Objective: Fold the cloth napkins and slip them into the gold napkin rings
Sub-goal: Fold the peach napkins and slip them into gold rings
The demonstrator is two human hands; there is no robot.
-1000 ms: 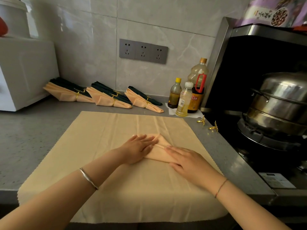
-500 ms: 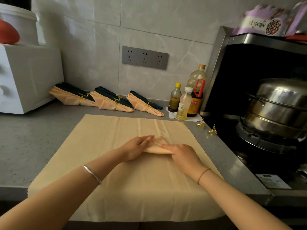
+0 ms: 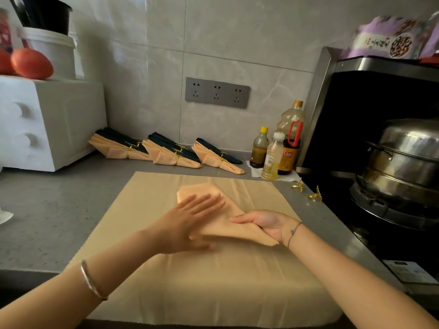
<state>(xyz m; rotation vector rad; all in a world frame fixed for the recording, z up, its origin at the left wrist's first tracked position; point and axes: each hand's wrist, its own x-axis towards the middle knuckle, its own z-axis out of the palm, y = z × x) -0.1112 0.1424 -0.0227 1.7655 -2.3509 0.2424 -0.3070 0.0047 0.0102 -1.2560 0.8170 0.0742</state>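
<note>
**A:** Where is the napkin, and what are the hands doing?

**B:** A peach napkin (image 3: 228,210), folded to a long taper, lies on a tan cloth (image 3: 213,276) spread over the grey tabletop (image 3: 47,210). The right hand (image 3: 266,225) is curled around its narrow end, palm turned up, gripping it. The left hand (image 3: 190,222) lies flat and spread on the wide end, fingers released, holding nothing.

**A:** How should this step go?

**B:** I'd judge the folds are being pressed flat. Keep the narrow end pinched tight so the layers stay stacked, and sweep the flat palm away from the gripping hand, toward the wide end. Two gold napkin rings (image 3: 308,189) wait beyond the right hand, near the tabletop's edge (their openings look small, so a slim tip should help).

**A:** Anything hard to make out?

**B:** The left hand is blurred, so finger contact is uncertain. The napkin's underside and the fold under that palm are hidden. Three finished stacks (image 3: 171,153) stand far past the left hand, by the wall.
</note>
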